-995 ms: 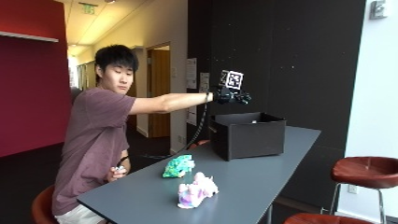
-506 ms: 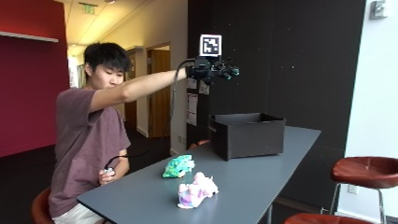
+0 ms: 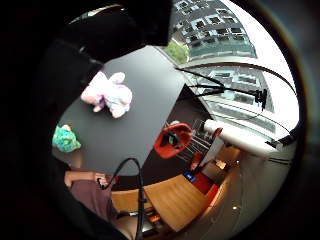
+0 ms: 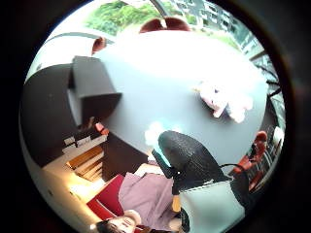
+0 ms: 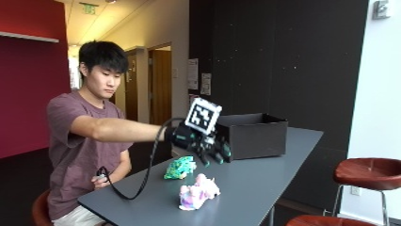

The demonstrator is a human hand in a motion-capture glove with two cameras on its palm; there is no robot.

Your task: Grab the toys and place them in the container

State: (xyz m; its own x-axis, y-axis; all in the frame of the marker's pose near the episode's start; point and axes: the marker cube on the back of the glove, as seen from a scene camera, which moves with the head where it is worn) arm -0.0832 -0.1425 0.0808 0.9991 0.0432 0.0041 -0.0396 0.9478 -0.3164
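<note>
Outside view: gloved right hand (image 5: 204, 143) above green toy (image 5: 180, 167), fingers relaxed, holding nothing.
Thumb-side view: container (image 4: 92, 90) visible.
Little-finger view: pink toy (image 3: 107, 95) only.

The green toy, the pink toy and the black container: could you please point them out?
green toy (image 5: 180, 168), outside view, its body.
pink toy (image 5: 198, 191), outside view, its middle.
black container (image 5: 253, 138), outside view, its front wall.

The person wears a short-sleeved maroon T-shirt (image 5: 75, 141) and light trousers (only a corner of them shows at the seat). The right hand (image 5: 202, 143) is covered by a black glove with teal accents at the fingers.
</note>
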